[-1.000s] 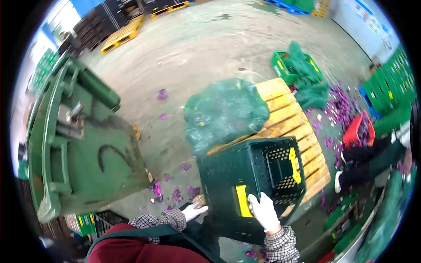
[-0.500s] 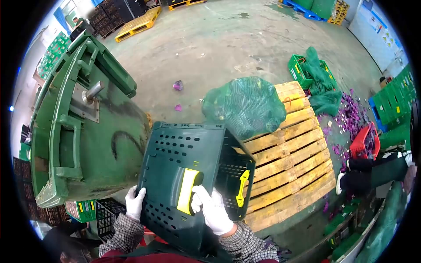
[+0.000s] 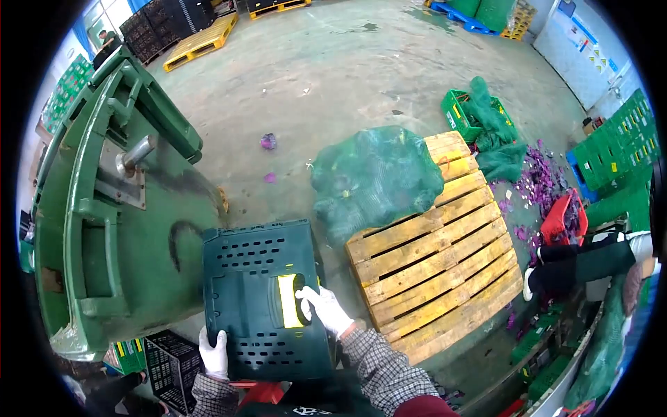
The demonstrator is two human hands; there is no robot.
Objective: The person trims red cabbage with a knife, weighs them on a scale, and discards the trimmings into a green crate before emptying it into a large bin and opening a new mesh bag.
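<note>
We hold a dark green crate [image 3: 267, 299] tipped on its side, right beside a big green bin [image 3: 111, 208]. Our right hand [image 3: 324, 311] grips the crate's yellow handle [image 3: 290, 300]; our left hand [image 3: 214, 351] clasps its lower edge. Both hands wear white gloves. The floor [image 3: 333, 62] is bare grey concrete, stained, with purple scraps [image 3: 267, 141] scattered on it. A wooden pallet [image 3: 438, 243] lies to the right, with a green net sack [image 3: 375, 177] on its far corner. Another person's legs [image 3: 583, 260] show at the right edge, near a red crate [image 3: 566, 215] and stacked green crates [image 3: 618, 149].
</note>
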